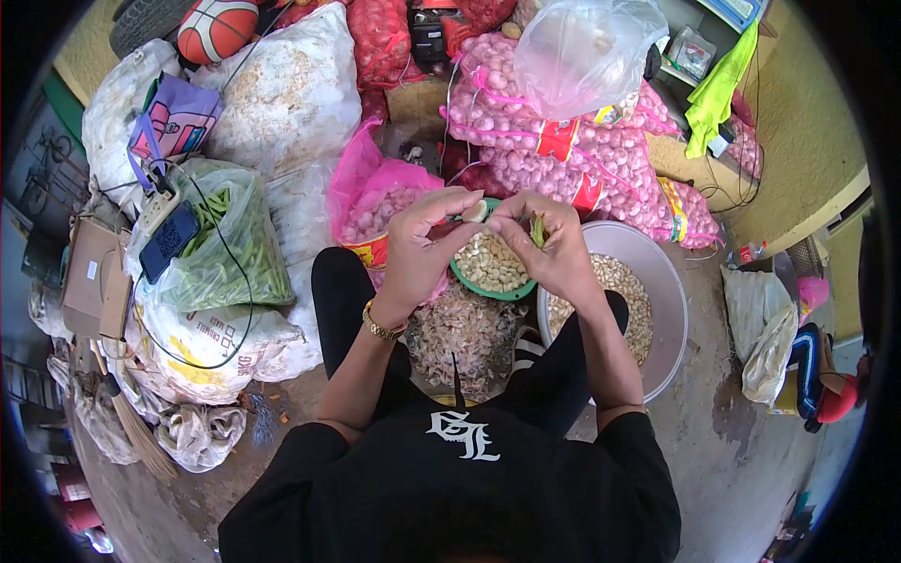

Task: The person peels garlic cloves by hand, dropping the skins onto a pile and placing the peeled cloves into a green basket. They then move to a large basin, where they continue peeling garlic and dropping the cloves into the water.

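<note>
My left hand (420, 242) pinches a pale garlic clove (476, 212) between thumb and fingertips. My right hand (549, 246) is closed, its fingertips at the clove, and a small yellow-green thing (538, 231) sticks out of its grip; its kind is hard to make out. Below both hands stands a green basin (511, 295) with peeled garlic cloves (490, 263) in it. Loose garlic skins (462, 330) are heaped between my legs. Beside my right knee is a large pale tub (668, 324) holding many more cloves (621, 291).
Pink net sacks of garlic (572, 155) are stacked ahead, with an opened pink net bag (385, 202) nearer. At left are white sacks (291, 113), a bag of green vegetables (235, 244) and a phone (170, 242) with a cord. A broom (131, 422) lies lower left.
</note>
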Demonstrator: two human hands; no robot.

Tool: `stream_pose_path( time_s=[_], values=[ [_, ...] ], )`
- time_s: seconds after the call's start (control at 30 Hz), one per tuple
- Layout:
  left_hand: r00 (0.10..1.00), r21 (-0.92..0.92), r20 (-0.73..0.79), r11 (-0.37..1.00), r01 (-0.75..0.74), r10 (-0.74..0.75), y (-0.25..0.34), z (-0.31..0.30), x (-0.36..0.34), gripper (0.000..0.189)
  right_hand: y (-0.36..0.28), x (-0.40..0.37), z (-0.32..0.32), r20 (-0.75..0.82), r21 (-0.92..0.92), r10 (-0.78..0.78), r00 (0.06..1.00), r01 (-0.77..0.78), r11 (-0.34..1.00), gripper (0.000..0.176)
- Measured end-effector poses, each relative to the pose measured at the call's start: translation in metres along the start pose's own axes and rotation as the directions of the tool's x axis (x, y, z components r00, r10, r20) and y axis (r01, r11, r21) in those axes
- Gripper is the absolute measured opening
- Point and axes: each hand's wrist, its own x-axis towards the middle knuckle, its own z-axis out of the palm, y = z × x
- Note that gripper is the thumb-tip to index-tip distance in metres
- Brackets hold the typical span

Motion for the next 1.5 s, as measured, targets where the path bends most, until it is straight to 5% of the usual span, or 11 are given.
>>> stream_pose_path(
  time_s=[0.13, 0.23, 0.3, 0.4, 0.5, 0.57, 0.73, 0.83, 1.0, 1.17, 1.5],
  values=[
    [0.993, -0.132, -0.055, 0.986, 0.1, -0.108, -0.007, 0.004, -0.001, 0.034, -0.003, -0.008, -0.01, 0.133, 0.002, 0.068, 0.989, -0.069, 0.998, 0.005],
    [0.998, 0.058, -0.04, 0.997, -0.051, 0.053, -0.013, 0.003, 0.002, 0.032, 0.002, -0.016, -0.01, 0.167, 0.007, 0.086, 0.982, -0.089, 0.996, 0.006],
    [0.955, -0.305, -0.063, 0.917, 0.257, -0.288, -0.007, 0.009, 0.004, 0.028, 0.005, -0.02, -0.012, 0.238, -0.064, 0.139, 0.961, -0.127, 0.99, 0.008],
    [0.873, -0.487, -0.047, 0.774, 0.404, -0.486, -0.018, 0.017, 0.009, 0.024, 0.02, -0.029, -0.007, 0.276, -0.087, 0.106, 0.955, -0.085, 0.993, 0.013],
    [0.871, -0.481, -0.006, 0.765, 0.429, -0.492, -0.034, 0.026, 0.012, 0.024, 0.034, -0.038, -0.011, 0.315, -0.24, 0.092, 0.945, -0.014, 0.971, 0.017],
    [0.855, -0.483, -0.002, 0.749, 0.454, -0.519, -0.044, 0.036, 0.015, 0.021, 0.033, -0.037, -0.017, 0.273, -0.417, 0.304, 0.913, -0.173, 0.892, 0.021],
    [0.823, -0.554, 0.06, 0.667, 0.497, -0.564, -0.085, 0.054, 0.019, 0.016, 0.062, -0.047, -0.02, 0.332, -0.3, 0.187, 0.925, -0.085, 0.95, 0.02],
    [0.808, -0.544, 0.074, 0.655, 0.525, -0.585, -0.106, 0.063, 0.027, 0.021, 0.072, -0.044, -0.023, 0.369, -0.355, 0.349, 0.861, -0.217, 0.909, 0.028],
    [0.749, -0.536, 0.061, 0.612, 0.582, -0.659, -0.134, 0.078, 0.039, 0.029, 0.098, -0.05, -0.026, 0.291, -0.382, 0.353, 0.889, -0.23, 0.895, 0.018],
    [0.697, -0.502, 0.132, 0.558, 0.66, -0.705, -0.15, 0.081, 0.03, 0.029, 0.11, -0.05, -0.031, 0.22, -0.257, 0.402, 0.889, -0.344, 0.903, 0.025],
    [0.638, -0.501, 0.188, 0.486, 0.716, -0.747, -0.153, 0.104, 0.016, 0.028, 0.12, -0.061, -0.042, 0.098, -0.333, 0.368, 0.925, -0.318, 0.888, 0.037]
  ],
)
